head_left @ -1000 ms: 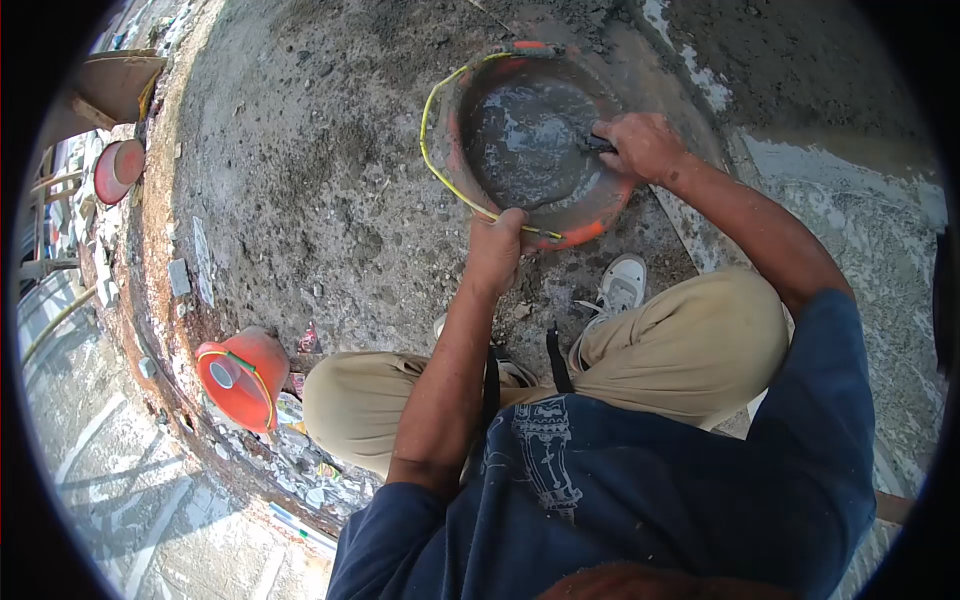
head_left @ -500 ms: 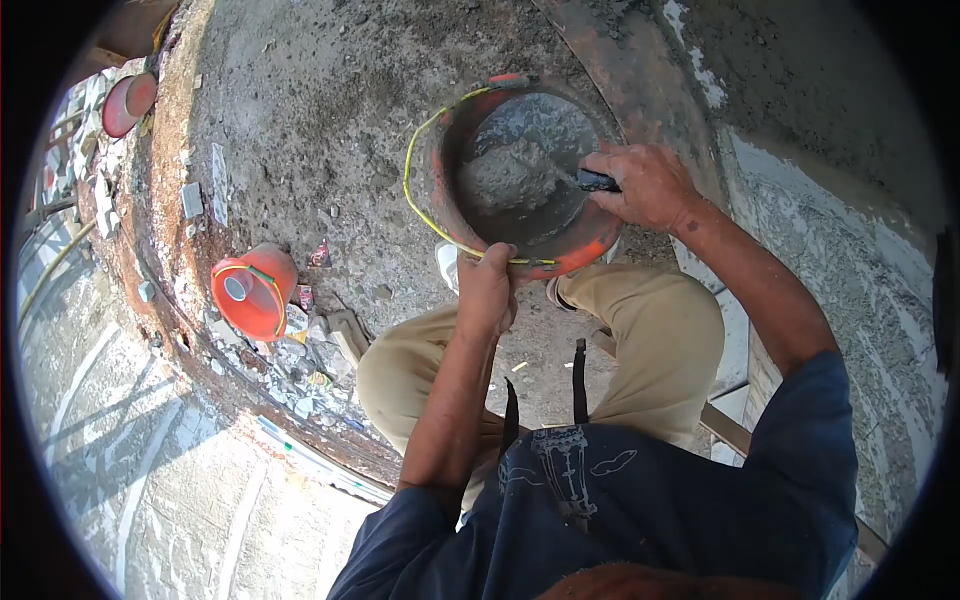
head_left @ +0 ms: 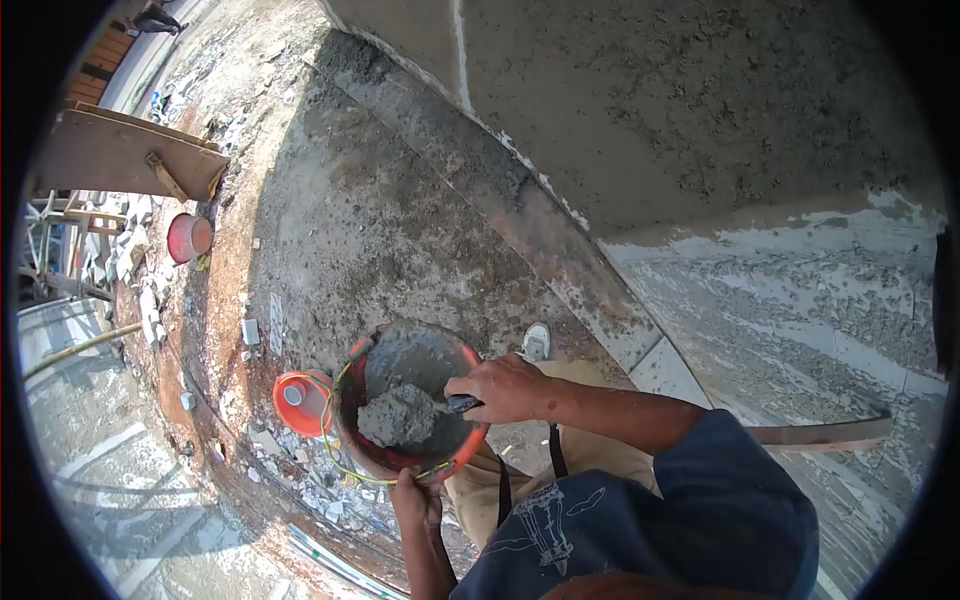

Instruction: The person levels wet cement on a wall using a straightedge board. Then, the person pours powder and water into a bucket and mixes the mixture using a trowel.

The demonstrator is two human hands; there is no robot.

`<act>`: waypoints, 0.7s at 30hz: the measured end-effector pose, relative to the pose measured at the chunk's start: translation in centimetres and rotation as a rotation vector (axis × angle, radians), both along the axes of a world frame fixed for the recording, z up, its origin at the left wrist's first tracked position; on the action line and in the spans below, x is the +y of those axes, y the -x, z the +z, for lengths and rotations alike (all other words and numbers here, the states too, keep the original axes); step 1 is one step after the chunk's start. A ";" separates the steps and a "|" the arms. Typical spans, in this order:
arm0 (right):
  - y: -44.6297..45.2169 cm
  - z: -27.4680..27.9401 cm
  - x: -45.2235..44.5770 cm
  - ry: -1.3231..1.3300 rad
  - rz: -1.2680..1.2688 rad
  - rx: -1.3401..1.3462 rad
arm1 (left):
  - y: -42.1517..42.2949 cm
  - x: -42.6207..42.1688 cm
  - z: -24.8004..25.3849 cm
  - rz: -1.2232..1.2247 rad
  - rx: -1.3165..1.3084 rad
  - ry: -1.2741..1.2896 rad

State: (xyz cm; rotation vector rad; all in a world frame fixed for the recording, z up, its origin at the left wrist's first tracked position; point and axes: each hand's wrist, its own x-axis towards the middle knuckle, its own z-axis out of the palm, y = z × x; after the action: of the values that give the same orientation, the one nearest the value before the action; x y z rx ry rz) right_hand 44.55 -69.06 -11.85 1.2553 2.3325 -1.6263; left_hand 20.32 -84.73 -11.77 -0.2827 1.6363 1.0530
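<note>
My left hand [head_left: 416, 502] is closed on the near rim of an orange bucket [head_left: 468, 456], thumb over the edge. The bucket is smeared with grey cement and has a yellow-green cord handle [head_left: 345, 466] hanging along its left side. In my right hand [head_left: 505, 388] is the black handle of a trowel [head_left: 463, 403], at the bucket's right side. The trowel's blade is hidden by a heap of wet mortar [head_left: 398, 415] inside the bucket. Thinner, wetter mortar lies around the heap.
A smaller orange bucket [head_left: 303, 415] holding a cup-like object stands at the left. Farther off is a red bucket [head_left: 188, 239] near a wooden board [head_left: 125, 158]. A freshly plastered wall [head_left: 720, 110] rises at the right, with a plank [head_left: 520, 215] along its base. Rubble litters the left ground.
My view has swung, showing more wall and distant ground. The held bucket and both hands now appear lower and farther left. My grips on bucket and trowel are the same.
</note>
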 end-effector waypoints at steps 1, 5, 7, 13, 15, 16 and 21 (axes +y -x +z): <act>-0.3 1.6 -0.1 0.025 0.006 0.045 | 0.0 -0.2 2.5 0.021 0.011 -0.007; -3.6 -1.1 -0.8 0.055 -0.080 0.542 | -0.3 -1.8 10.8 0.028 0.077 0.013; -8.7 2.0 2.9 0.615 -0.094 0.401 | -0.8 -2.0 12.9 0.036 0.107 0.008; -28.8 22.0 9.9 -0.191 -1.024 0.249 | -1.6 -3.2 17.3 -0.061 0.172 0.059; -29.4 28.1 6.3 -0.296 -1.021 0.133 | -3.5 -2.6 18.7 0.035 0.094 -0.014; -28.8 28.8 4.8 -0.401 -0.949 0.101 | -3.9 -2.3 19.0 0.019 0.081 -0.018; -20.4 28.8 -0.5 -0.581 -0.567 -0.131 | -5.9 -0.8 21.9 -0.123 0.043 -0.014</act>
State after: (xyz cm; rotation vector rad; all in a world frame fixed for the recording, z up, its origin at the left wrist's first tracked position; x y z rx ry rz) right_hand 64.97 -69.58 16.94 2.2164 2.6055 -0.8883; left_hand 26.18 -85.51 10.09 -0.1492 1.6622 0.9829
